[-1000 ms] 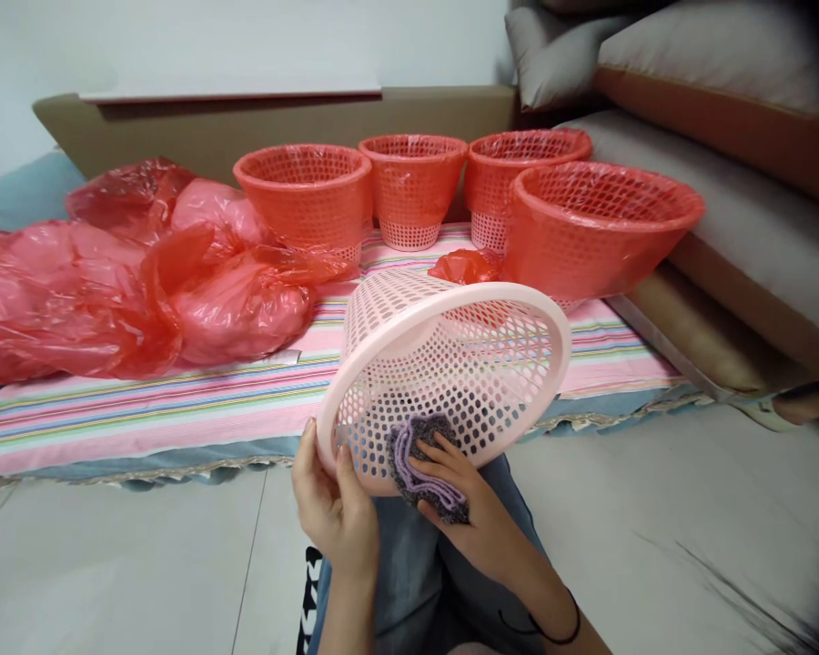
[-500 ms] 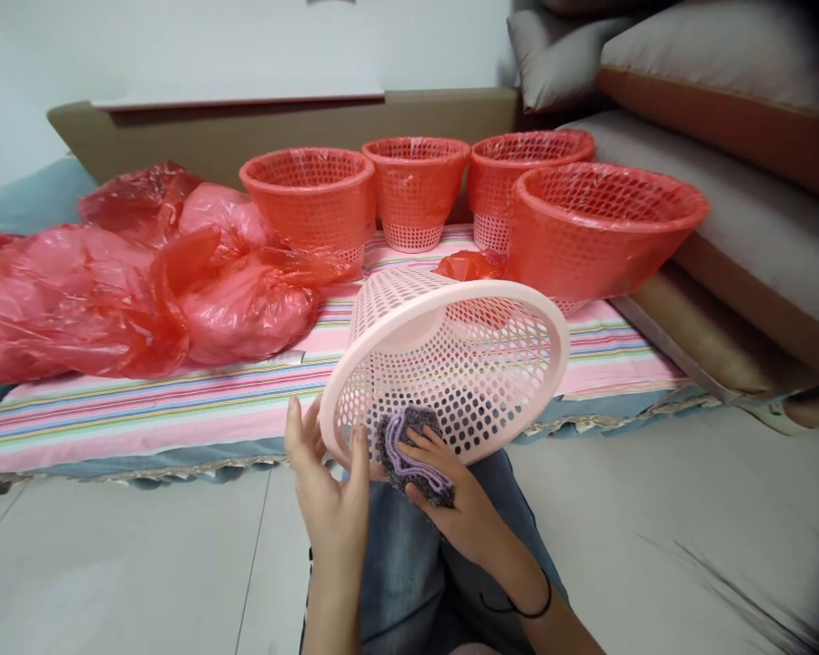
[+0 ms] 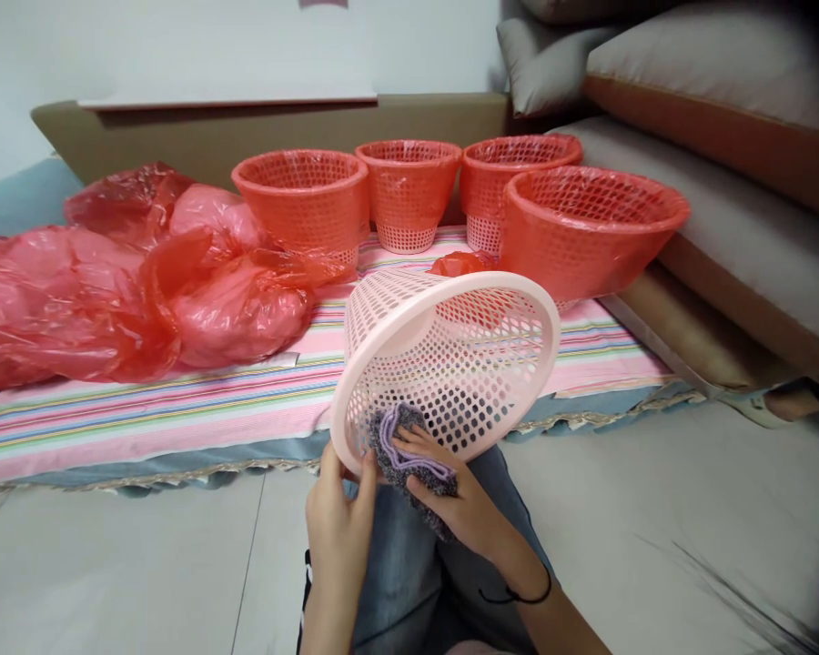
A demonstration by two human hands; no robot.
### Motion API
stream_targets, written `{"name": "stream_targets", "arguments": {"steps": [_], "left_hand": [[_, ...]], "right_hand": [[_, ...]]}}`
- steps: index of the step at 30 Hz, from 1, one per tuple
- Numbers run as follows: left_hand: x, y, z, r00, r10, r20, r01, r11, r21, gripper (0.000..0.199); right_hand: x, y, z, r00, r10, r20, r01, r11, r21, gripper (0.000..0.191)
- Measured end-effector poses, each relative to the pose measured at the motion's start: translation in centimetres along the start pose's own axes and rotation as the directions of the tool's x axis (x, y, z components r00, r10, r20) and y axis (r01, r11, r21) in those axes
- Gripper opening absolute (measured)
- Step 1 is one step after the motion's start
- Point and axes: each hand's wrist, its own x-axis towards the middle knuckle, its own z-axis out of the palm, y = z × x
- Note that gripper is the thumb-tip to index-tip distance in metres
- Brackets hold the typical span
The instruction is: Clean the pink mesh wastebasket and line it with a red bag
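Four red-wrapped baskets (image 3: 597, 250) beyond the hands (image 3: 459, 496): left around pink basket (image 3: 383, 334), right around grey cloth (image 3: 397, 471)

Single head cam, facing fwd + down over lap, close on both hands (image 3: 450, 496)

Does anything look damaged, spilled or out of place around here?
I see nothing clearly damaged or spilled. The one untidy thing is some crumpled red plastic on the striped sheet, partly hidden behind the pink basket, while nearby bags neatly cover baskets.
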Motion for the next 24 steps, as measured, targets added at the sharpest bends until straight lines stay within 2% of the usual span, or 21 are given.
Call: {"name": "stream_targets", "arguments": {"steps": [3,5,7,9,11,14,16,18,20,22,24], "left_hand": [[0.1,0.3,-0.1,0.979,0.159,-0.129,-0.163,0.986,-0.025,0.033],[0.3,-0.1,-0.2,0.951,0.26,-0.17,-0.264,0.964,-0.004,0.037],[0.5,-0.6,-0.3,0.932,0.314,-0.181,-0.311,0.949,0.047,0.041],[0.7,-1.0,-0.3,0.928,0.326,-0.183,-0.318,0.945,0.071,0.048],[0.8,-1.1,-0.2,0.934,0.304,-0.186,-0.299,0.953,0.052,0.055],[0.9,-0.9,-0.2,0.941,0.282,-0.187,-0.281,0.959,0.032,0.057],[1.1,-0.6,-0.2,0.935,0.294,-0.199,-0.293,0.955,0.032,0.056],[1.3,-0.2,-0.3,0.928,0.304,-0.213,-0.306,0.952,0.026,0.054],[1.7,0.1,-0.3,0.924,0.31,-0.225,-0.313,0.949,0.025,0.052],[1.9,0.3,-0.2,0.919,0.318,-0.232,-0.319,0.947,0.031,0.05],[2.1,0.5,0.0,0.921,0.31,-0.238,-0.312,0.95,0.03,0.049]], "right_hand": [[0.5,-0.6,0.2,0.999,-0.026,0.04,0.023,0.997,0.077,0.045],[0.8,-0.9,0.5,0.998,-0.041,0.044,0.036,0.993,0.115,0.045],[1.0,-1.0,0.6,0.998,-0.047,0.037,0.042,0.99,0.131,0.044],[1.0,-1.1,0.3,0.997,-0.044,0.069,0.034,0.99,0.139,0.043],[0.7,-1.4,-0.4,0.987,-0.036,0.156,0.011,0.987,0.16,0.042],[-0.2,-2.2,-2.3,0.951,-0.022,0.308,-0.038,0.982,0.187,0.039],[-1.0,-2.9,-3.9,0.938,0.005,0.345,-0.071,0.981,0.179,0.038],[-1.6,-3.5,-5.5,0.968,0.05,0.248,-0.088,0.985,0.147,0.038],[-1.7,-4.0,-6.8,0.998,0.051,0.044,-0.055,0.994,0.099,0.037],[-1.0,-4.1,-7.7,0.985,-0.045,-0.168,0.045,0.999,-0.002,0.034],[0.2,-3.5,-8.1,0.939,-0.211,-0.273,0.155,0.965,-0.211,0.036]]}}
